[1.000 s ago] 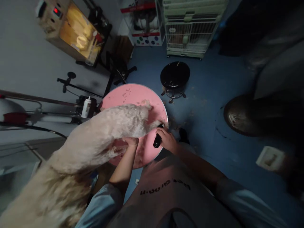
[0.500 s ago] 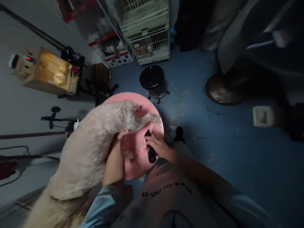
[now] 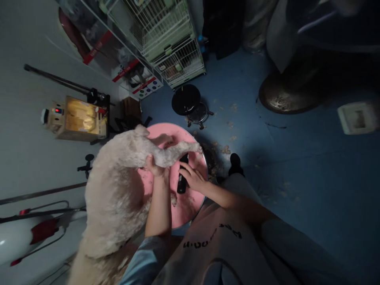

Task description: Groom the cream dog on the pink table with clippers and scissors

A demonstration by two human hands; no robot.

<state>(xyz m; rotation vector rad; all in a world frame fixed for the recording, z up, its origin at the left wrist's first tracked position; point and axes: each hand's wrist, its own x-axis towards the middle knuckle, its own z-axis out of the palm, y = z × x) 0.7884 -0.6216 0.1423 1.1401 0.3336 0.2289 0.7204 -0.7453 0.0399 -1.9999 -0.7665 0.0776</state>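
Observation:
A cream, curly-coated dog (image 3: 118,186) stands on a round pink table (image 3: 190,202). My left hand (image 3: 154,168) is closed around the dog's raised hind leg (image 3: 175,152), holding it out over the table. My right hand (image 3: 192,177) grips a black clipper (image 3: 182,179), its head pointing up at the underside of that leg. Clumps of cut fur lie on the pink tabletop.
A black round stool (image 3: 186,99) stands beyond the table on the blue floor, with fur scraps scattered around it. Wire cages (image 3: 166,43) line the back wall. A lit wooden box (image 3: 78,118) sits at left. A dark round base (image 3: 285,95) lies at right.
The view has swung, shifting the room. My left hand has moved up from under the dog's belly to hold the hind leg. My right hand brought the clipper in from the table's edge to the leg.

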